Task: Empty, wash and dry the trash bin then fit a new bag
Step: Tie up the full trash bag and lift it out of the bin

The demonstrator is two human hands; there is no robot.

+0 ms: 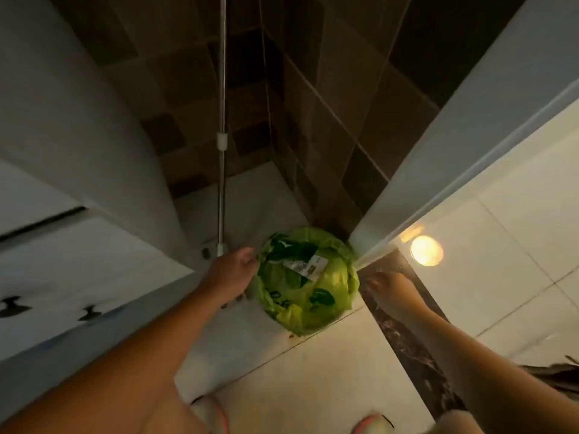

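White floor tiles (313, 371), dark-tiled corner wall (329, 89) — green-bagged bin (307, 283)

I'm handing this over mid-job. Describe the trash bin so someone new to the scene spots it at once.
Look at the dark-tiled corner of the room, where the white door frame meets the floor. The trash bin stands at its foot, between the left hand and right hand. It is the only round thing there, lined with a bright green printed bag.
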